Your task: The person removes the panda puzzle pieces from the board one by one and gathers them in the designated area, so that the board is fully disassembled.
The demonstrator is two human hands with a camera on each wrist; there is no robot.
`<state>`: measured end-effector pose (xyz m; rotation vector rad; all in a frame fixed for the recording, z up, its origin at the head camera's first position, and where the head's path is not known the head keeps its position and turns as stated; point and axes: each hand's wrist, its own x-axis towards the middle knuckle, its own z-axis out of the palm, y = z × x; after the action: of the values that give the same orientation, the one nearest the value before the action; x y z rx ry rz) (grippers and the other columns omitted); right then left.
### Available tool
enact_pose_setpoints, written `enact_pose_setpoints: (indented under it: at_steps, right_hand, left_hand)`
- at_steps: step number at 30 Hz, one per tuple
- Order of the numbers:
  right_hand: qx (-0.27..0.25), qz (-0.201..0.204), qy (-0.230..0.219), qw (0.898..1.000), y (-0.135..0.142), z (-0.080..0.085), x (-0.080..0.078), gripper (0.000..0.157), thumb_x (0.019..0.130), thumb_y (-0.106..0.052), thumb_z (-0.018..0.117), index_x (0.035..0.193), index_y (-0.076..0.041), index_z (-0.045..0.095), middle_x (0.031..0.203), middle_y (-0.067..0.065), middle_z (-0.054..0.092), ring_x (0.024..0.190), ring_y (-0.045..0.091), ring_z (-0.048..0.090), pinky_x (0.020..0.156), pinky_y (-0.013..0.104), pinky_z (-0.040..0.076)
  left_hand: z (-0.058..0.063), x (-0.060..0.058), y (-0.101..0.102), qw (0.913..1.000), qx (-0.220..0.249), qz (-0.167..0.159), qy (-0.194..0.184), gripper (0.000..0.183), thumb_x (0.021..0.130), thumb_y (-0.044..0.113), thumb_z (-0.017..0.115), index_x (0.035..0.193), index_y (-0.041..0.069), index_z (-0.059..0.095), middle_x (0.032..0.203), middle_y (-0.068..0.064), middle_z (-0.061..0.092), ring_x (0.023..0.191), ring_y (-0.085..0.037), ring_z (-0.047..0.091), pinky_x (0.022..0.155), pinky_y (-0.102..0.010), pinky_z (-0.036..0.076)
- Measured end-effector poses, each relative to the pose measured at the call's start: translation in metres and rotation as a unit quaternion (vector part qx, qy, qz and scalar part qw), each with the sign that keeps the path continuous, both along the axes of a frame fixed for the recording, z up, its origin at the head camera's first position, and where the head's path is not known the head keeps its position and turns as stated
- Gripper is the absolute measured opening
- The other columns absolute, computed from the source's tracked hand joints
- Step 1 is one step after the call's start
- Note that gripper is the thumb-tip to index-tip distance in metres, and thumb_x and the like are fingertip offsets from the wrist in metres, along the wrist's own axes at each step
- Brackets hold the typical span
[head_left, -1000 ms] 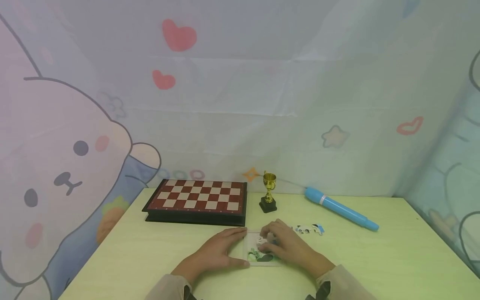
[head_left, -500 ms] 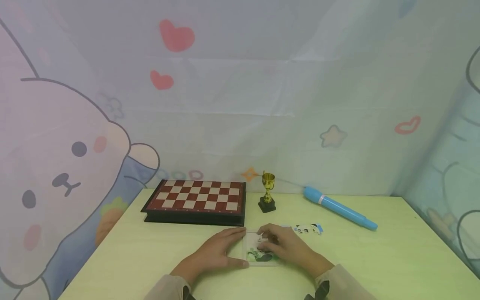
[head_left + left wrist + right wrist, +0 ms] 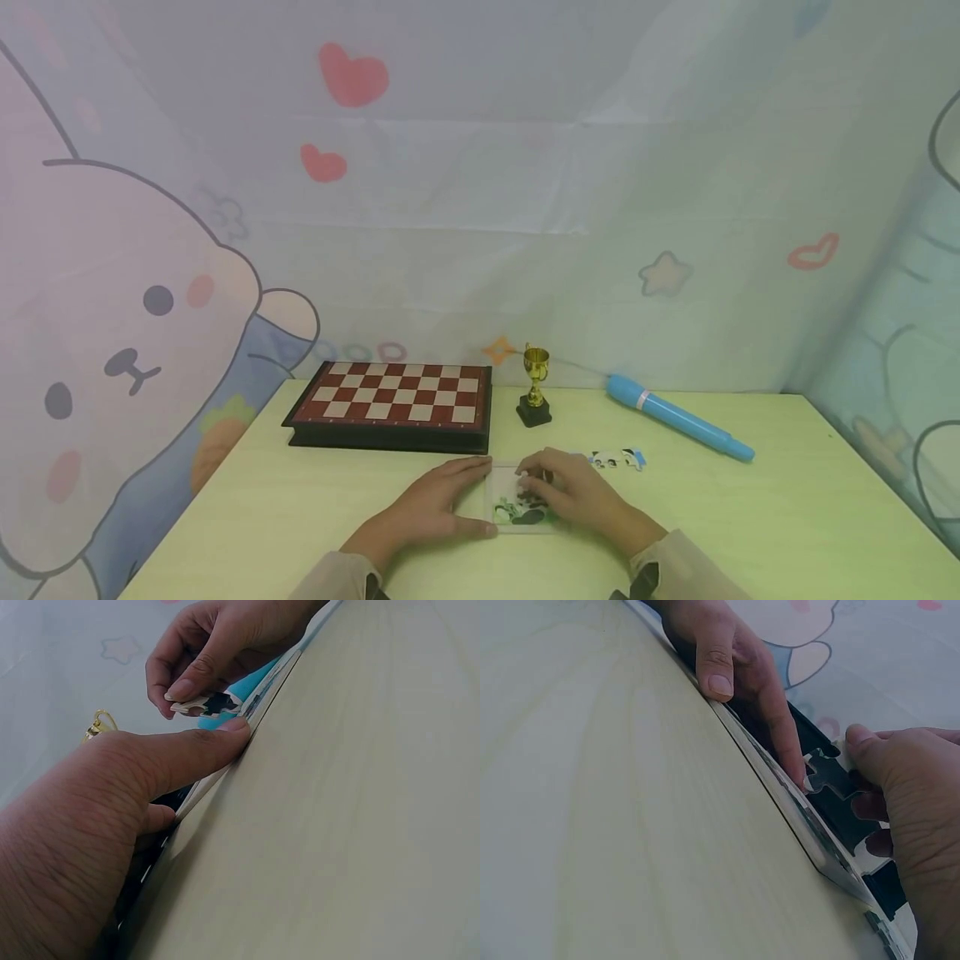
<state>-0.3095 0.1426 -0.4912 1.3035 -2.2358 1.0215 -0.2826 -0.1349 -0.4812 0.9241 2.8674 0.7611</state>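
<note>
A small square puzzle tray (image 3: pixel 517 529) lies flat on the table, with green, black and white jigsaw pieces (image 3: pixel 527 515) along its near side. My left hand (image 3: pixel 431 504) spans the tray's left edge, thumb at the near corner and straight fingers at the far one. Over the tray, my right hand (image 3: pixel 577 490) pinches a jigsaw piece (image 3: pixel 211 705) between thumb and fingers. That piece is white and dark with knobbed edges, held raised and tilted above the tray. The right hand hides the tray's right part in the head view.
Loose panda-patterned jigsaw pieces (image 3: pixel 618 459) lie just beyond the right hand. A red-and-white chessboard box (image 3: pixel 397 404) stands at the back left. Beside it is a gold trophy cup (image 3: pixel 536 387) on a black base. A big blue pen-shaped object (image 3: pixel 681 418) lies at the back right.
The right hand has lifted and turned the jigsaw piece slightly in its fingers, baring more of the tray's middle. The left hand has stayed at the tray's edge.
</note>
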Motion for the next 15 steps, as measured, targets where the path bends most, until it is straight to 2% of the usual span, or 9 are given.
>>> enact_pose_setpoints:
  at_steps: [8,15]
  right_hand:
    - [-0.023,-0.040,-0.029,0.998,0.008,0.003,0.002,0.014,0.096,-0.020,0.070,0.110,-0.018,0.071,0.102,-0.018,0.068,0.084,0.001,0.062,0.071,0.025,0.055]
    - [-0.041,-0.060,-0.018,0.997,0.029,0.002,-0.004,0.016,0.093,-0.017,0.073,0.109,-0.015,0.072,0.099,-0.014,0.070,0.081,0.002,0.064,0.068,0.024,0.056]
  left_hand:
    - [0.002,0.001,0.000,1.0000,0.000,-0.002,0.003,0.091,0.081,0.073,0.064,0.155,0.024,0.042,0.159,0.008,0.037,0.145,-0.024,0.036,0.116,-0.056,0.032]
    - [0.000,0.000,0.001,1.0000,0.000,-0.003,0.004,0.091,0.081,0.073,0.065,0.154,0.023,0.043,0.159,0.008,0.037,0.145,-0.024,0.036,0.116,-0.055,0.031]
